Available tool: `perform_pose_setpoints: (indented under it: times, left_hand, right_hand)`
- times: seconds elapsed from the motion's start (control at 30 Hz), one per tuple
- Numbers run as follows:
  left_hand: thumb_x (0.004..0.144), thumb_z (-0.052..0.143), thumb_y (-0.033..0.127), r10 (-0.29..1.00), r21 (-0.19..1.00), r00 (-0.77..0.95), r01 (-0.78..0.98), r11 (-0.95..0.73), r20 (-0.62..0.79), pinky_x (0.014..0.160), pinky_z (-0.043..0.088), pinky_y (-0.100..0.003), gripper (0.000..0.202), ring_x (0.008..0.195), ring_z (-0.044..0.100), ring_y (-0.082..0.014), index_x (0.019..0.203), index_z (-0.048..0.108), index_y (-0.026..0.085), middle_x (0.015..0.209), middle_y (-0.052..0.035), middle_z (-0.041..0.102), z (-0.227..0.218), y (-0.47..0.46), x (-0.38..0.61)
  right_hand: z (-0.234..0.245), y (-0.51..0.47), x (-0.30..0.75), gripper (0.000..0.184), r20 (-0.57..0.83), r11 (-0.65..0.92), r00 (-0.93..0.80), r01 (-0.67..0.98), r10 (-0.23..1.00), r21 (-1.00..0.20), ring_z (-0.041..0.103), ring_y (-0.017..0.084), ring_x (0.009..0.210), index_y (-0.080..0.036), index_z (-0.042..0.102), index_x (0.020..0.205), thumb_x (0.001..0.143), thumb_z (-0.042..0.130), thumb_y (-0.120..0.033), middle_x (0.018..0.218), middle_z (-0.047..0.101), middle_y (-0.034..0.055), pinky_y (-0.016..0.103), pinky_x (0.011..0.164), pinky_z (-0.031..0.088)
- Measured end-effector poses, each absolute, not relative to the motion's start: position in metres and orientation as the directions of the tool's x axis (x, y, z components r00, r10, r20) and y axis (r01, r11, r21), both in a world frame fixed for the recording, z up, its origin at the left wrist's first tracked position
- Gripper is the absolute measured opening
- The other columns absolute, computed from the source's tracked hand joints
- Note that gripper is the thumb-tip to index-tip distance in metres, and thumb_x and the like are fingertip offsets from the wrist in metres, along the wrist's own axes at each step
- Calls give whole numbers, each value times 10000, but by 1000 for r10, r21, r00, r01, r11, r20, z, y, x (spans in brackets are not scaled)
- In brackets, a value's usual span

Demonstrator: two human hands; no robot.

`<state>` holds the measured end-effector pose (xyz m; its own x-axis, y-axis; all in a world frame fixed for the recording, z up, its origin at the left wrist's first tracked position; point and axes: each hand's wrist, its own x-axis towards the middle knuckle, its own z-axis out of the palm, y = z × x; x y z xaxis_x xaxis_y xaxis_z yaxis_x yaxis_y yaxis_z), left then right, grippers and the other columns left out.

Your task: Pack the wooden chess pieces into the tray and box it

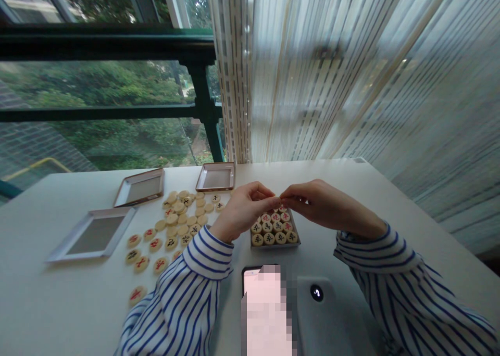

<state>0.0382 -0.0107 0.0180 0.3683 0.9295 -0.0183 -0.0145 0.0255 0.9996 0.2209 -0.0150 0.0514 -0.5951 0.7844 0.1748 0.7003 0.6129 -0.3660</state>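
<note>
My left hand (244, 208) and my right hand (316, 202) meet fingertip to fingertip just above a small square tray (295, 244) packed with round wooden chess pieces (273, 228). Both hands are closed in a pinch; a pale piece seems to sit between the fingertips, but it is mostly hidden. Several loose round pieces (175, 226) with red or black characters lie scattered on the white table (58, 299) to the left of my left arm.
Three shallow box halves lie on the left: a white one (94, 235) nearest, a brown-rimmed one (139, 187) behind it, another (216, 177) at the back. A phone (252, 275) and a grey device (317, 304) lie near me. Window railing and curtain stand behind the table.
</note>
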Motion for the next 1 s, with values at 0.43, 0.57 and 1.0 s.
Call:
perform_pose_setpoints:
  times: [0.43,0.57,1.0]
  left_hand:
    - [736,634,221,926,990,365,-62,126,-95,690,479,-273,143,629,602,-100,805,629,97,694,-31,652,21,-11,38]
    - [747,620,204,932,987,349,-83,137,-100,692,483,-280,134,624,606,-108,803,637,83,671,-42,656,22,-11,41]
    - [727,630,158,941,988,320,-74,135,-105,670,467,-259,110,620,595,-102,798,662,81,676,-41,662,25,-11,42]
  right_hand:
    - [52,-14,223,202,214,599,-567,682,796,-419,577,92,616,-194,661,907,834,491,-272,731,676,3,212,578,403]
    - [53,-14,222,209,230,624,-592,638,772,-452,579,90,644,-196,641,976,814,526,-260,752,667,-2,205,598,423]
    - [52,-15,223,231,279,702,-644,651,713,-290,586,131,762,-178,616,1017,830,524,-278,855,662,36,255,686,433]
